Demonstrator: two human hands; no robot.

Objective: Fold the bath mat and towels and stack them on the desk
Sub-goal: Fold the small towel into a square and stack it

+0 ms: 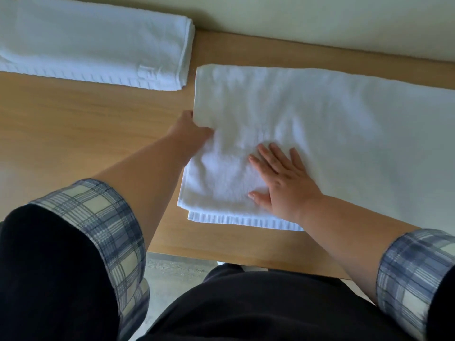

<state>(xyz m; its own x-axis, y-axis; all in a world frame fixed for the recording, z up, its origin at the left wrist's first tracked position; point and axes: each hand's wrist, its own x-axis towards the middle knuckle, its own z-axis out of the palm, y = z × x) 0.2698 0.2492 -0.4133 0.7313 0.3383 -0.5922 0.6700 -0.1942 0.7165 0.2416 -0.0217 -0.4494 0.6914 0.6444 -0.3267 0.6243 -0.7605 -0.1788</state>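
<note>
Upper left of the frame, a folded towel waits on the desk. At centre my left hand pinches the white towel by its left edge; my right hand lies flat and released on it. I should square the edges before creasing.

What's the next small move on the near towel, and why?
Probably lift the left end and fold it rightward over the flat palm. The left hand grips the towel at its left edge, the right hand presses flat near that end, and the towel lies long across the desk, running out of view rightward. A folded towel already lies at back left.
</note>
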